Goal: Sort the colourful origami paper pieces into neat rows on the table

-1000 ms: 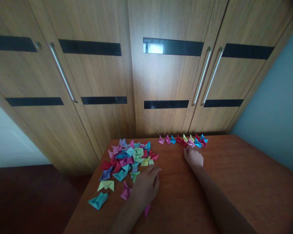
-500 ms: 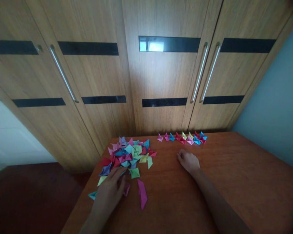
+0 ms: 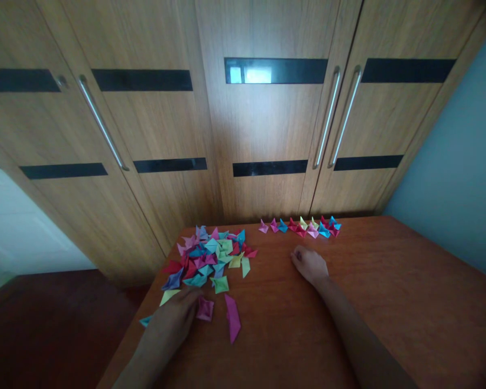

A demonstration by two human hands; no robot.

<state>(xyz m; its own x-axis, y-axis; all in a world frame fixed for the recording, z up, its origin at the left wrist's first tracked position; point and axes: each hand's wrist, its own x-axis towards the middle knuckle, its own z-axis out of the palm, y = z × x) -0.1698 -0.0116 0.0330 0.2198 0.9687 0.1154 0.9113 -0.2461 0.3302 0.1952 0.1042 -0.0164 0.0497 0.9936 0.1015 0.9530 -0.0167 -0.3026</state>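
My left hand [image 3: 177, 310] is low over the near end of a heap of folded paper boats [image 3: 210, 259], its fingers curled together and pointing down. A pink folded paper piece [image 3: 205, 309] lies right at its fingertips. Whatever those fingers may hold is hidden beneath the hand. To the right of that piece is a long magenta folded paper [image 3: 233, 319], apart from the hand. A green paper boat [image 3: 220, 284] and a teal one [image 3: 195, 280] lie just beyond. My right hand [image 3: 311, 266] rests on the table as a loose fist, with no paper showing in it.
Along the back edge of the brown table [image 3: 283, 335], small paper boats [image 3: 301, 228] stand in rows, pink, blue, red and yellow. Behind the table rises a wooden wardrobe [image 3: 263, 129] with metal handles. A blue-grey wall [image 3: 449, 162] is on the right.
My left hand has drawn back toward me and to the left, its fingers closing together. The teal boat it covered now shows. My right hand stays in place; the view shifts slightly.
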